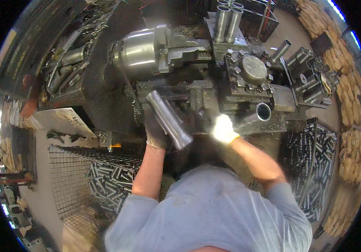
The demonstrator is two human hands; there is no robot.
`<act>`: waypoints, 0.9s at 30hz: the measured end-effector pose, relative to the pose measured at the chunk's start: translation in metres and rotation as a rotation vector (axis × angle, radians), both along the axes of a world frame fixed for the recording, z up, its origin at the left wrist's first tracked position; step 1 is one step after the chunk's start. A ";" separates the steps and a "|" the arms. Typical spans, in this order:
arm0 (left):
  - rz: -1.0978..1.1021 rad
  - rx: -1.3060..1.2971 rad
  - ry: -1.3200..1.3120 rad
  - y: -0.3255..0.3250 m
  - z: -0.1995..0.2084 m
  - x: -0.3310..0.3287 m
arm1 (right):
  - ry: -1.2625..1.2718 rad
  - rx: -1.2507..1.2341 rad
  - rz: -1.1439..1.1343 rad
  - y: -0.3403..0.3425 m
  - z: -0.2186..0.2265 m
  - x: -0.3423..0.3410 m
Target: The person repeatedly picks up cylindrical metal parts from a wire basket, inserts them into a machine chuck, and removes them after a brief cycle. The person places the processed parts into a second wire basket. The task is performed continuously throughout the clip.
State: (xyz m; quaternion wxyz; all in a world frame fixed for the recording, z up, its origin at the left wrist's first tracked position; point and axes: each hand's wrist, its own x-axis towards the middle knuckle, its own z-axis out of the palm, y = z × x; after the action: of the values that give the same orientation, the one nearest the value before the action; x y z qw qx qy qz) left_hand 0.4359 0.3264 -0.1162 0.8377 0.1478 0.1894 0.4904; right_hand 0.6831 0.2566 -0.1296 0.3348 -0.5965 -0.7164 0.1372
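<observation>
My left hand (154, 131), in a dark-looking glove with a pale cuff, is closed around a shiny metal tube (168, 119). The tube slants from upper left to lower right in front of the lathe. My right hand (224, 129), in a white glove, is at the front of the lathe carriage. Glare washes out its compact outline, so its fingers and anything in them cannot be made out. Just right of it, another metal tube (252, 117) lies slanted, its round open end facing right. Behind my hands are the lathe chuck (142, 48) and the bolted tool post (254, 69).
Several tubes (227, 23) stand upright behind the tool post; more tubes (312, 80) are racked at right. A wire-mesh bin (69, 168) of metal pieces stands at lower left, another bin (333, 168) at lower right. A metal plate (65, 119) juts out at left. Stacked sacks (350, 98) line the right.
</observation>
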 end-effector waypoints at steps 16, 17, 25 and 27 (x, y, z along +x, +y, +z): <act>-0.192 0.205 0.485 0.036 0.028 0.106 | 0.062 0.023 0.342 0.040 0.243 0.042; -0.279 0.376 0.787 0.048 0.017 0.119 | -0.153 0.211 0.327 0.062 0.259 0.052; 0.308 0.372 0.952 0.008 -0.033 0.041 | -1.152 -0.069 0.246 0.257 0.199 0.138; 0.305 0.072 0.787 -0.023 -0.056 -0.002 | -1.020 -0.355 0.270 0.281 0.169 0.129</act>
State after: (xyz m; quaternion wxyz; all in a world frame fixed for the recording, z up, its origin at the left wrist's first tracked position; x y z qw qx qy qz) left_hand 0.4336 0.3037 -0.1723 0.6136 0.3233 0.4974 0.5210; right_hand 0.8125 0.5380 0.0398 -0.1807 -0.5373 -0.8238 -0.0087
